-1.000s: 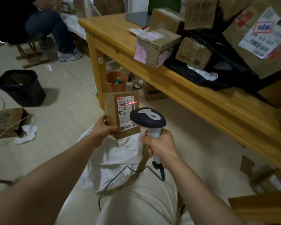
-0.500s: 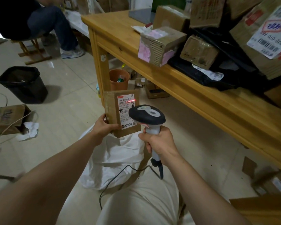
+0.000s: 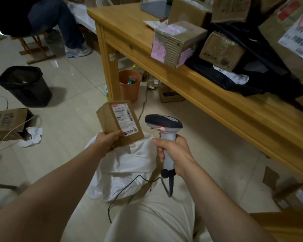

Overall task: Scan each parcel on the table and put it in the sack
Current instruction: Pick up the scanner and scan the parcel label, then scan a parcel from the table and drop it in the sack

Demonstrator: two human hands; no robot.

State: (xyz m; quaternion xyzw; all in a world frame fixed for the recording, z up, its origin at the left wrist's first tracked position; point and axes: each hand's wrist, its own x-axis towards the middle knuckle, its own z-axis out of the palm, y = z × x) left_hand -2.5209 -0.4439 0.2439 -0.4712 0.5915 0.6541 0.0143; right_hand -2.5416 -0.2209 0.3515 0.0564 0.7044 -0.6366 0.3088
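Your left hand (image 3: 107, 141) grips the parcel (image 3: 119, 123), tilted above the white sack (image 3: 124, 168); right hand (image 3: 173, 154) clamps the scanner (image 3: 163, 122) beside it. Cable (image 3: 138, 176) crosses the sack. Boxes (image 3: 177, 41) crowd the wooden tabletop (image 3: 129, 32); black bin (image 3: 24, 84), orange bin (image 3: 129, 84) on tiled floor (image 3: 73, 95).

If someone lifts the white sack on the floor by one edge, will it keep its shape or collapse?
It would probably collapse: the white sack lies crumpled in soft folds, so it looks thin and floppy. It seems nearly flat, so likely light, and may slide on the glossy tiles.
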